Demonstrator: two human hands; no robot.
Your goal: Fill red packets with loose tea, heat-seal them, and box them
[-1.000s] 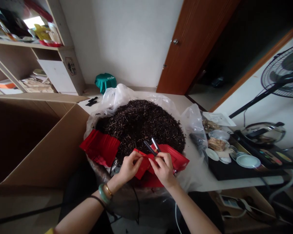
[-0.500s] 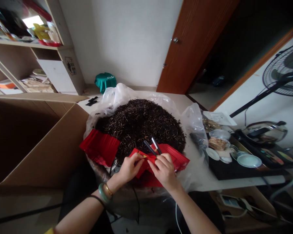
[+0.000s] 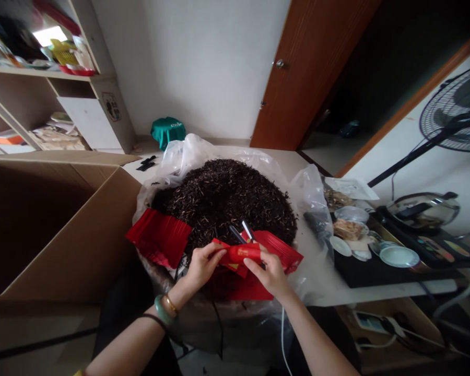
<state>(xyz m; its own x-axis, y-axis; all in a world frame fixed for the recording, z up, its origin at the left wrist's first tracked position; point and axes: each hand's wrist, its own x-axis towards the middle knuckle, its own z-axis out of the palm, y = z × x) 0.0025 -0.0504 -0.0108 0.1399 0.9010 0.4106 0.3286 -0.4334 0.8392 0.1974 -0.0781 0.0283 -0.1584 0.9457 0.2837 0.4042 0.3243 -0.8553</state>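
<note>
Between my two hands is a small red packet with faint gold print, stretched sideways. My left hand pinches its left end between thumb and fingers. At the opposite end my right hand grips it, the thumb in front. Just beyond it, two slim arms of a tool, one dark and one pale, rest against a heap of dark dried tea leaves. A stack of red packets lies right of my hands, another red stack to the left. More red material is partly hidden below my hands.
Clear plastic sheeting surrounds the heap on a white table. An open cardboard box stands at the left. On the right are a dark tray, small dishes, a glass kettle and a fan.
The packet between my hands has been brought up and turned, so its printed face now shows. My hands have moved slightly apart. The stacks and the heap look the same.
</note>
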